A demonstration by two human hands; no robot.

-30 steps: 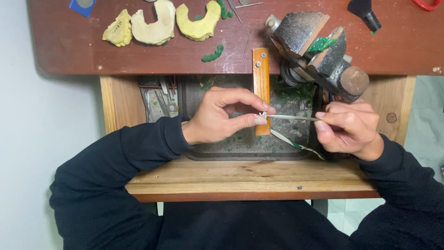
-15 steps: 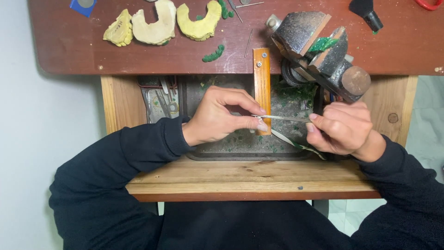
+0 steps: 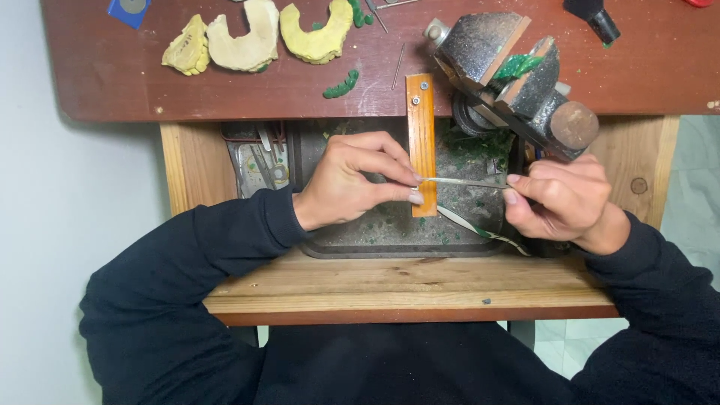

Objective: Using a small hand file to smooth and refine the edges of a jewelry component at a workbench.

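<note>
Over the orange wooden bench peg (image 3: 421, 142): I see both hands meet at its lower end.
Left hand (image 3: 352, 184): thumb and fingertips pinched together on something too small for me to tell, pressed against the peg.
Right hand (image 3: 559, 202): just right of the peg, fingers closed on a thin metal file (image 3: 465, 181) lying level, tip touching the peg.
Grey metal tray (image 3: 390, 244): under the peg, scattered with green wax shavings.
Grey bench vise (image 3: 517, 75): up and right of the peg, gripping green wax.
Yellowish plaster casts (image 3: 255, 37): well left of the peg's top.
</note>
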